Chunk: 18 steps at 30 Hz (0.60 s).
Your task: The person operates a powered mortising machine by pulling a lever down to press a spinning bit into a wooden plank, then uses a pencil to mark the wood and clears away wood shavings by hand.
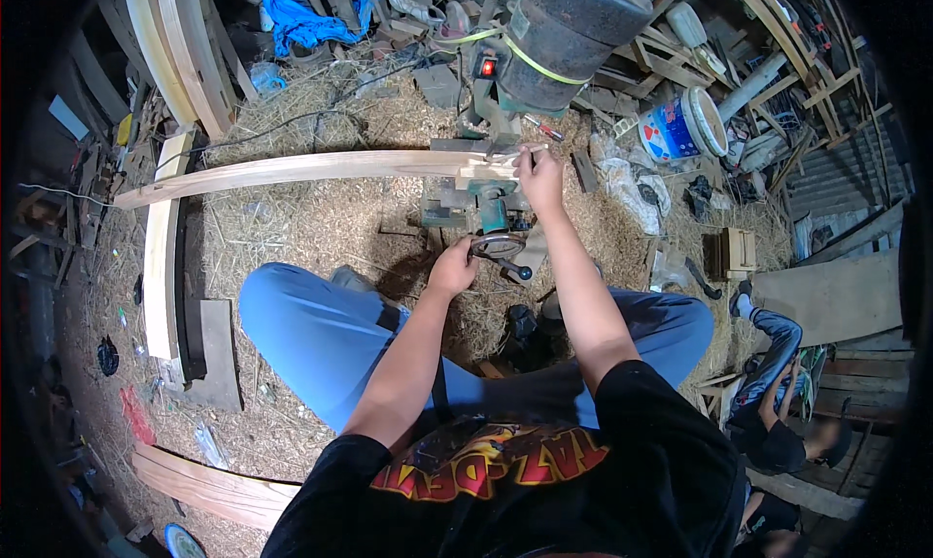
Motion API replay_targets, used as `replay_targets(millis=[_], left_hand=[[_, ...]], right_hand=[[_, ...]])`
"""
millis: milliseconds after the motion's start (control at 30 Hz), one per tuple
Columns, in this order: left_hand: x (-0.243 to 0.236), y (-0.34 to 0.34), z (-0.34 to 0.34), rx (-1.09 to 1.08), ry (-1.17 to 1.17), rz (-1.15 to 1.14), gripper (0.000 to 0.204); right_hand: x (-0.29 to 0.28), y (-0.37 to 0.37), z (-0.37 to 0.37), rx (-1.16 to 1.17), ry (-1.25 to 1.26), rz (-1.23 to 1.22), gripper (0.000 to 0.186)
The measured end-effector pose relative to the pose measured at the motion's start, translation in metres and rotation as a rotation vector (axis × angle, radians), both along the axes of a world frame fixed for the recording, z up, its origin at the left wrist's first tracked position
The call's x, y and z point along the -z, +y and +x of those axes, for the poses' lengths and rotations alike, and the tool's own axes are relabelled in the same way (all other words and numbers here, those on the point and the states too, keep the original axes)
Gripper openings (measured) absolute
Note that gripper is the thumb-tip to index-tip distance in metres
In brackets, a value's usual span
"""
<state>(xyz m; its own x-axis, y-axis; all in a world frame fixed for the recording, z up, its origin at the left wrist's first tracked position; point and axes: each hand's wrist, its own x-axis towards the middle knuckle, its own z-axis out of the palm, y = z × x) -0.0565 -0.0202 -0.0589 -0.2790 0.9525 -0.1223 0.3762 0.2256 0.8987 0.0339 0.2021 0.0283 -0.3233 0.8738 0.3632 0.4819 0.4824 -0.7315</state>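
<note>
Head view: left hand (453, 266) grips handwheel (498, 246); right hand (540, 174) fingers' grip on plank (301, 169) unclear.

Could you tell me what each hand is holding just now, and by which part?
Left hand: round crank wheel, gripped at its rim. Right hand: curved wooden strip, pressed at its end.

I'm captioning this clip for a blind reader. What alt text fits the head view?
Seen from above, a seated person's right hand presses the end of a long curved wooden strip at a green machine, while the left hand grips its metal crank handle. Wood shavings cover the workshop floor; another person sits at right.
</note>
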Motion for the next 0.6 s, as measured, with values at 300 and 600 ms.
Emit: replay_targets(millis=[300, 600], left_hand=[[-0.004, -0.001, -0.002, 0.005, 0.050, 0.033, 0.045], [0.001, -0.002, -0.004, 0.011, 0.047, 0.017, 0.047]], right_hand=[[-0.002, -0.005, -0.004, -0.047, -0.080, 0.116, 0.023], [-0.005, -0.005, -0.005, -0.012, -0.082, 0.133, 0.022]])
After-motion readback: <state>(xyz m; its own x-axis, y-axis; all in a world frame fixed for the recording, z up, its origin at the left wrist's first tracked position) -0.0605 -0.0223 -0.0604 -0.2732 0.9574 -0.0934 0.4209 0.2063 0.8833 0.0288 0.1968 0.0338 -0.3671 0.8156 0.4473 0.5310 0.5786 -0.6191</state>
